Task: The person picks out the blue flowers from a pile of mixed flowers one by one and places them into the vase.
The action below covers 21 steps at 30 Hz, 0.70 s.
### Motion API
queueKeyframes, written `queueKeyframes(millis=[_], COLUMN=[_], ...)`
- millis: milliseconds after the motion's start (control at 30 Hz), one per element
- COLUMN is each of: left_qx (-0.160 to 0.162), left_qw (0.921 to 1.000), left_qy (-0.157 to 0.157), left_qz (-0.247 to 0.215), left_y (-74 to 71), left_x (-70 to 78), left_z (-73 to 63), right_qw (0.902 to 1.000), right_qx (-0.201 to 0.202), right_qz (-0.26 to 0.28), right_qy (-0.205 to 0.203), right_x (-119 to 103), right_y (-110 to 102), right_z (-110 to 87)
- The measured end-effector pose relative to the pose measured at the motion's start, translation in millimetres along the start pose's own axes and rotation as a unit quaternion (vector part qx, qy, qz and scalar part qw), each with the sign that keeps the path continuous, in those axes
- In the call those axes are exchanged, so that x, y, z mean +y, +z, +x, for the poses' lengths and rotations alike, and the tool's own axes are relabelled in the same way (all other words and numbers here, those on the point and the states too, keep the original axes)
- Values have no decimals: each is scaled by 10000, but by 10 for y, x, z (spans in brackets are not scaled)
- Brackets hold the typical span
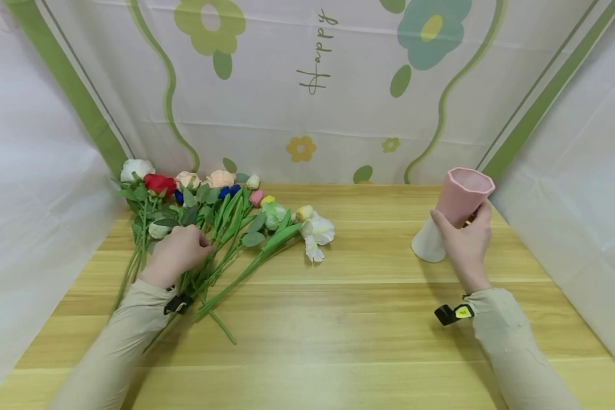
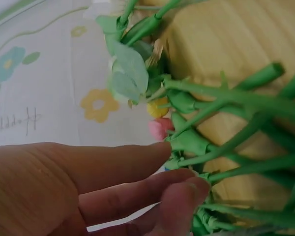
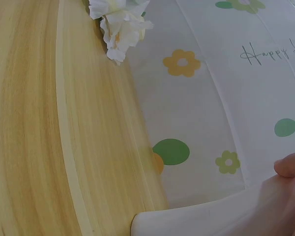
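Note:
At the right, my right hand grips a vase, thumb on the near side and fingers curled round the far side. The vase is pink at the top and white toward its base, with a faceted rim and an open mouth facing up. In the right wrist view, only the thumb and the side of the vase's white lower part show. My left hand is over a pile of artificial flowers, fingers among the green stems. The left wrist view shows a gap between thumb and fingers, fingertips right at the stems.
Blooms lie toward the back left: a white rose, a red rose, peach roses, a pink bud and a white iris-like flower. A printed cloth rises behind the wooden table.

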<state>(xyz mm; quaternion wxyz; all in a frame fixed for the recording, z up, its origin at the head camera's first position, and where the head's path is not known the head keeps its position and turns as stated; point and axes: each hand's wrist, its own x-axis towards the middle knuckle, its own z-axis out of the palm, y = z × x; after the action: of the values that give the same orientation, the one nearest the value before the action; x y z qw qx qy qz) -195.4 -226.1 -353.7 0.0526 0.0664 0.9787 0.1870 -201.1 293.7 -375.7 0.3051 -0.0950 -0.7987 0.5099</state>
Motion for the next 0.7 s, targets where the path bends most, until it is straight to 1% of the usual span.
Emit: queueKeyframes(millis=[100, 233, 367, 467, 600, 700], left_qx=[46, 107, 165, 215, 280, 312], left_qw=[9999, 9997, 9992, 9990, 9988, 9984], left_qy=[0, 1, -88, -125, -16, 11], left_qz=[103, 207, 347, 370, 396, 473], left_y=[56, 139, 218, 264, 291, 285], left_x=[29, 62, 61, 37, 27, 59], left_z=[5, 18, 45, 65, 71, 58], right_qw=[10000, 10000, 9999, 10000, 10000, 10000], right_qx=[-6, -34, -56, -70, -66, -32], right_qz=[8, -1, 17, 43, 52, 61], right_qy=[-19, 50, 82, 49, 1, -50], right_x=[6, 10, 7, 2, -1, 3], right_y=[0, -5, -12, -7, -2, -4], right_z=[3, 5, 10, 9, 4, 3])
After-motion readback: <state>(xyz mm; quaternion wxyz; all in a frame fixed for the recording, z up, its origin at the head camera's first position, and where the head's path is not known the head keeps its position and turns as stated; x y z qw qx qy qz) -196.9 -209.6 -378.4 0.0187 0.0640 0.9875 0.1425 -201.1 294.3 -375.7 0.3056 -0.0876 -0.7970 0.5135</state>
